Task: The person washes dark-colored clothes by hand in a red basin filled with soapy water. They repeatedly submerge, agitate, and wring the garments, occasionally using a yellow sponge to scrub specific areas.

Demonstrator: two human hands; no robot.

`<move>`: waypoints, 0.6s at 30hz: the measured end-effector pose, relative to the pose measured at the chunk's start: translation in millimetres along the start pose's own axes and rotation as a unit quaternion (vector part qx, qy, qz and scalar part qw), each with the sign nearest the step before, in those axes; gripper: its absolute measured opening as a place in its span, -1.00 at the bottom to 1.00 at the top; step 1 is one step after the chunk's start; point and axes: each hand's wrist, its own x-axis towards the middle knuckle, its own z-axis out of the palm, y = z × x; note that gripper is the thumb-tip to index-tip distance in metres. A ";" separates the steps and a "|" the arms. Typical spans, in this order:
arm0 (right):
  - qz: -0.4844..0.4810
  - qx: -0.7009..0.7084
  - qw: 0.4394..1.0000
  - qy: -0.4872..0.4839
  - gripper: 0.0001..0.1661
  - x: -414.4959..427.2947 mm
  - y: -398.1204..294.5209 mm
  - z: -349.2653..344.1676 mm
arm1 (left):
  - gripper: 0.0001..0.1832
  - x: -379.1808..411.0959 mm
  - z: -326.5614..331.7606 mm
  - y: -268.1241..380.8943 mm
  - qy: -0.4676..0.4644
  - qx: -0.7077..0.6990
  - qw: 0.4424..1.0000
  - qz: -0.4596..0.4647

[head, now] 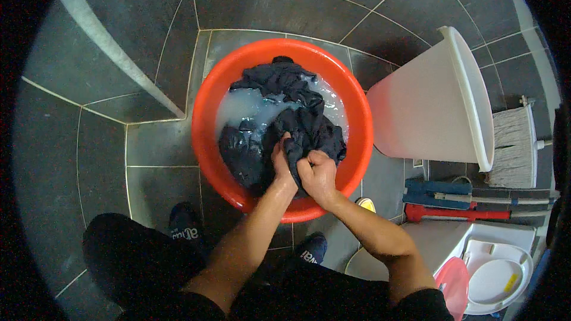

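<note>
A round orange plastic basin (209, 160) stands on the tiled floor before me, holding cloudy, soapy water (245, 104). Dark wet garments (276, 78) lie bunched in it, partly under the surface. Both of my hands are over the near side of the basin. My left hand (282, 165) grips a fold of dark wet cloth (308, 129), its thumb pointing away from me. Right beside it, my right hand (317, 171) is closed in a fist on the same cloth. The lower ends of the garments are hidden by water and by my hands.
Right of the basin stands a tall white plastic bin (424, 102). Beyond it are a mop head (511, 147), a blue brush or squeegee head (437, 194) and a red-handled tool (455, 213). A white toilet seat (497, 276) and pink plastic dipper (455, 285) sit lower right. Tiled walls (276, 4) enclose the far side.
</note>
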 end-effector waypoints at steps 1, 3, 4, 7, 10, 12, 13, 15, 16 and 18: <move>0.022 -0.015 1.000 0.012 -0.63 8.4 13.7 -3.8 | -0.56 0.1 24.1 1.7 0.064 0.046 0.997 0.005; 0.082 -0.045 0.995 0.033 -0.59 19.4 58.3 -20.4 | -0.56 -21.1 85.1 -10.2 0.198 0.139 0.970 0.004; 0.126 -0.096 0.984 0.084 -0.55 31.7 92.9 -31.7 | -0.58 -32.9 119.1 -14.3 0.166 0.131 0.977 -0.028; 0.156 0.050 0.984 0.069 -0.58 29.8 40.8 -35.2 | -0.61 -25.6 114.0 9.3 0.176 0.203 0.963 0.008; -0.032 0.058 0.998 -0.017 -0.68 9.4 -20.7 -33.1 | -0.59 9.1 69.4 18.5 0.118 0.034 0.992 0.034; -0.060 -0.010 0.998 -0.025 -0.69 24.1 -20.0 -26.8 | -0.54 25.1 38.6 5.3 0.021 -0.067 0.997 0.024; -0.005 -0.020 1.000 -0.019 -0.69 35.3 15.3 -33.7 | -0.51 18.2 56.2 -1.7 0.043 -0.057 0.997 0.006; 0.169 -0.155 0.973 0.014 -0.57 61.1 89.8 -62.6 | -0.44 -11.0 120.8 -9.9 0.152 0.024 0.988 -0.032; 0.237 -0.078 0.966 0.071 -0.51 74.4 121.7 -70.3 | -0.41 -4.0 112.1 -9.8 0.144 0.025 0.989 -0.029; 0.219 0.038 0.961 0.163 -0.55 80.8 152.5 -85.6 | -0.45 5.3 120.0 13.8 0.194 -0.003 0.980 0.035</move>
